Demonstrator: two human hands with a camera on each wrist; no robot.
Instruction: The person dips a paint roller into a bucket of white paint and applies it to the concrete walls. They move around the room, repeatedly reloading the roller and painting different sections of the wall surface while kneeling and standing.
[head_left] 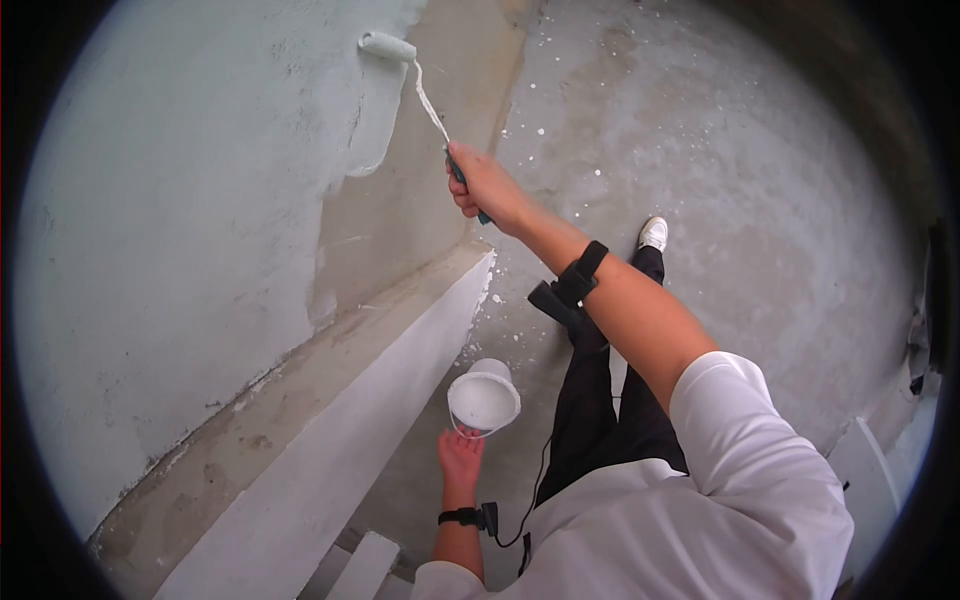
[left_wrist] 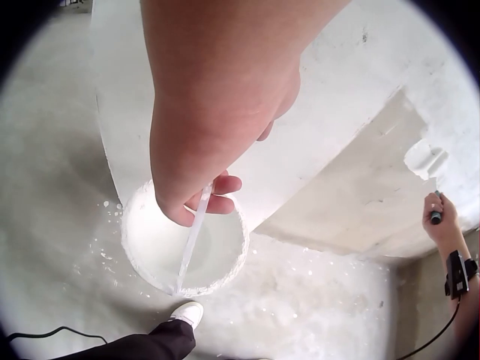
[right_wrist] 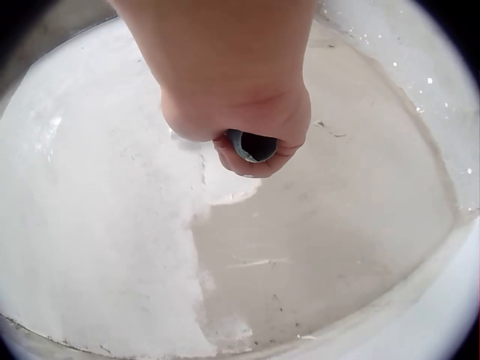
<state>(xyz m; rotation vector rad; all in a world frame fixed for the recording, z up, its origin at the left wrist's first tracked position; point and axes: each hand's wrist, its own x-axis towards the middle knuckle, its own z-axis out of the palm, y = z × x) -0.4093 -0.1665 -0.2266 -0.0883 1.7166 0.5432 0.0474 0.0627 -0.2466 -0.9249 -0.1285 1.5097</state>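
My right hand [head_left: 488, 188] grips the dark green handle [right_wrist: 256, 147] of a paint roller [head_left: 388, 47]. The white roller sleeve lies against the wall [head_left: 210, 200], at the edge of the coated area, and its wire frame is streaked with white. Lower down, my left hand [head_left: 461, 456] holds a white bucket [head_left: 492, 367] by its bail. In the left wrist view the fingers curl round the pale bail [left_wrist: 193, 240], over the bucket's mouth. White paint shows inside the bucket, and its rim is crusted with it.
A low ledge [head_left: 340, 370] juts out between the wall and my left arm. Bare grey-brown wall [head_left: 385, 230] borders the white coat. White drops spot the concrete floor [head_left: 640, 120]. A black cable [head_left: 540, 480] hangs by my left side.
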